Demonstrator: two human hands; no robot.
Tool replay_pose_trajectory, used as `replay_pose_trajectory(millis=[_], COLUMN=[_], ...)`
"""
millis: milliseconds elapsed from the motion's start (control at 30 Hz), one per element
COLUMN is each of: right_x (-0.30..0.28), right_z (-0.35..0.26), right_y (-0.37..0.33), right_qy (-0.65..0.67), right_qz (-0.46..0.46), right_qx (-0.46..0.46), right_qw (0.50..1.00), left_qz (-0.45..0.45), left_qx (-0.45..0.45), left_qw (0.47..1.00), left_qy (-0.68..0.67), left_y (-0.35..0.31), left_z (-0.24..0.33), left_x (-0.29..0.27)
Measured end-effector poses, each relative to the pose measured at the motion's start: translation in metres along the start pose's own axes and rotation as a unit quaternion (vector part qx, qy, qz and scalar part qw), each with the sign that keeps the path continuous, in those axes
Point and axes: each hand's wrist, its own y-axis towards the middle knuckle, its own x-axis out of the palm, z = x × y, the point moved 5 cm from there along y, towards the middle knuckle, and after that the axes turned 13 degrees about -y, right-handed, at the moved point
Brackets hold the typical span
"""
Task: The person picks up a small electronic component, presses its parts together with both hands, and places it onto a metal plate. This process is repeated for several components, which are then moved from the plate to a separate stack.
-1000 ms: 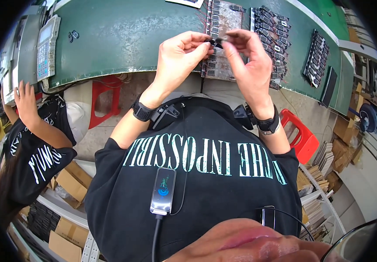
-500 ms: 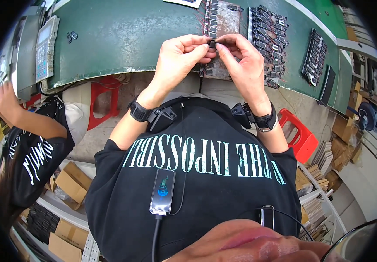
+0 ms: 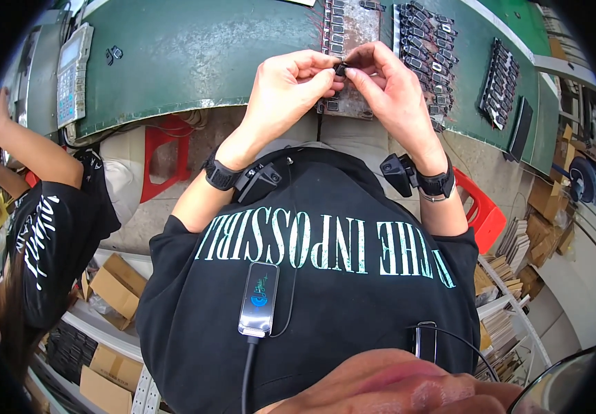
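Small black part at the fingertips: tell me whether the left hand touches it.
Touching. The head view shows the left hand with its thumb tip against the small black part, no gap visible.

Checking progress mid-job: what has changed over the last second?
The right hand has shifted slightly, its wrist swinging out to the right; the co-worker's arm has swung up and left in view. No clear new hold or release. The left hand barely moved, both hands still pinch the black part, and the keypad stays put.
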Motion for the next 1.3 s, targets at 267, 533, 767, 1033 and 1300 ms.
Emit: replay_pose_trajectory(millis=[267,533,767,1033,1300], right_x=[0.007,0.001,-0.022,-0.030,-0.037], right_z=[-0.010,-0.015,-0.010,-0.011,-0.008], right_y=[-0.009,-0.005,0.002,-0.002,-0.025], right_qy=[-0.114,-0.046,-0.217,-0.231,-0.191], right_qz=[0.027,0.093,0.159,0.158,0.151], right_qx=[-0.077,-0.057,-0.115,-0.145,-0.091], right_qw=[0.990,0.993,0.956,0.949,0.966], left_qz=[0.014,0.023,0.063,0.080,0.067], left_qx=[0.000,0.072,0.099,0.123,0.156], left_qw=[0.997,0.968,0.964,0.919,0.834], left_qy=[0.081,0.241,0.240,0.365,0.526], left_y=[-0.001,0.017,0.118,0.280,0.329], left_z=[-0.003,0.035,0.095,0.090,0.080], left_x=[0.002,-0.002,-0.065,-0.110,-0.103])
